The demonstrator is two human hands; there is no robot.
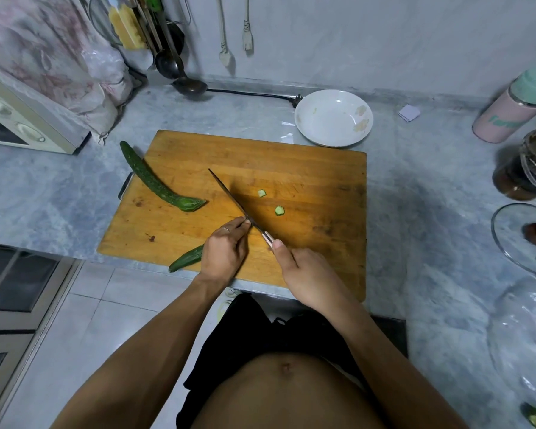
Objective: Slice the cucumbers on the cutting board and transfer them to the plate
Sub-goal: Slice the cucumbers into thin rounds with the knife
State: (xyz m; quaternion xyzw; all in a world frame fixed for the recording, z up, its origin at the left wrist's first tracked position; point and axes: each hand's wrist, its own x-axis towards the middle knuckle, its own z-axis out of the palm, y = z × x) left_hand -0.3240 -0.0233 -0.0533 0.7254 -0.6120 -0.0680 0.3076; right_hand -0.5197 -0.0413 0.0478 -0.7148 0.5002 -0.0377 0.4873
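Observation:
A wooden cutting board (307,168) lies on the marble counter. My left hand (225,252) holds a cucumber (186,258) down near the board's front edge, its dark tip sticking out to the left. My right hand (304,274) grips the handle of a knife (229,196), whose blade touches my left fingertips and points away to the upper left. Two small cucumber pieces (279,210) lie to the right of the blade. A second, whole cucumber (155,181) rests across the board's left edge. The white plate (333,117) stands behind the board.
A microwave (22,119) under a floral cloth stands at the left. Ladles (180,72) and a black cable lie at the back wall. A pink-and-green bottle (514,106), a dark jar (526,171) and a glass lid (526,236) sit at the right.

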